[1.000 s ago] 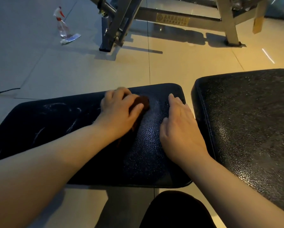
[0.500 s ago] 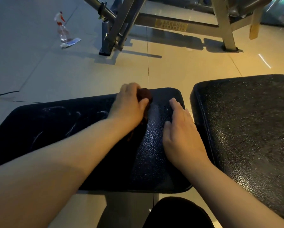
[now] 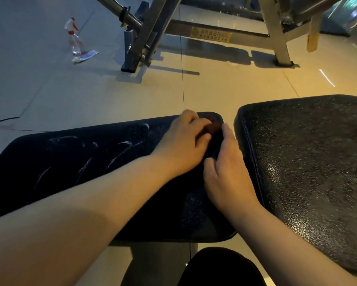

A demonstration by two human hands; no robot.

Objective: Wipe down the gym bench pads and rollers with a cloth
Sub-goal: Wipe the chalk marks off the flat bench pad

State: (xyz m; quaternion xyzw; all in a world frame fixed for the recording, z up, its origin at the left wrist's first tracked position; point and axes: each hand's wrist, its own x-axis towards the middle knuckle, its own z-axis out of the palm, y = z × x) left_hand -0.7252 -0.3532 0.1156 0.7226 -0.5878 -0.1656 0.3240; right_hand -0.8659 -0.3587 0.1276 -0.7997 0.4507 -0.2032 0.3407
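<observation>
Dark pebbled vinyl, left pad: is lying across the lower left of the view, with pale foam streaks drying on its middle.

Right pad: is wearing the same grained black covering and is sitting just beside the left pad, with a narrow gap between the two.

Brown cloth: is sitting bunched on the far right corner of the left pad, mostly hidden under fingers.

Left hand: is gripping the cloth, fingers curled over it and pressing it down on that corner. Its bare forearm is crossing the pad.

Right hand: is lying on the right edge of the left pad, fingers fairly straight and holding nothing. Its fingertips are reaching next to the cloth; whether they touch it cannot be told.

Spray bottle: clear body, white head, red trigger. It is standing upright on the floor at far left, well apart from both pads.

Flat packet: is lying at the bottle's base.

Grey metal frame: is standing on the tiled floor beyond the pads and is carrying a yellow label with print too small to read.

Dark-clothed knee: is showing at the bottom edge.
</observation>
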